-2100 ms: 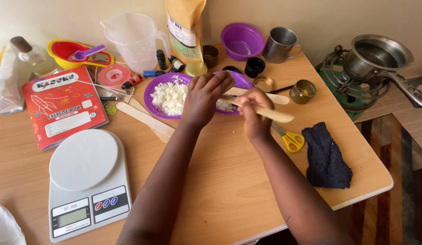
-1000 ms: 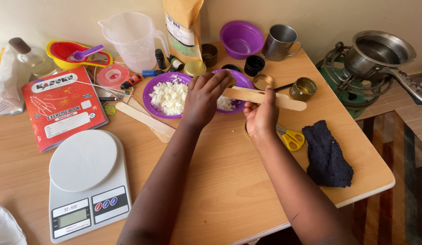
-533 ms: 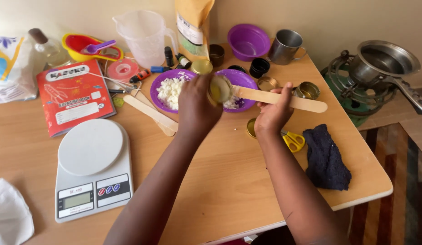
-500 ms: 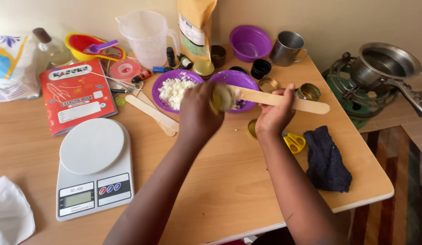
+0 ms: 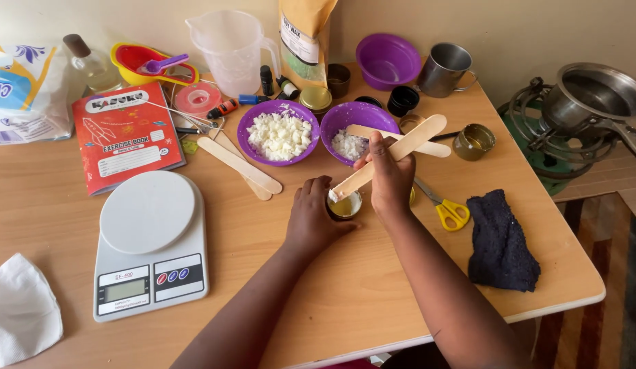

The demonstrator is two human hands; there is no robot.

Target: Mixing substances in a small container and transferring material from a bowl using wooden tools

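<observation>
Small tin (image 5: 346, 206) of yellow liquid sits just in front of the purple bowl (image 5: 359, 130) w/ white flakes; I see left hand (image 5: 312, 217) cupping it, right hand (image 5: 392, 176) gripping wooden stick (image 5: 390, 156), tip in tin.

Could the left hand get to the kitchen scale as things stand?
Probably yes. The left hand grips a small tin, but the white kitchen scale lies on its own side, with only bare table between them.

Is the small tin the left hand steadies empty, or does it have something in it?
Not empty: the small tin holds yellowish liquid, and the wooden stick in the right hand dips into it.
</observation>
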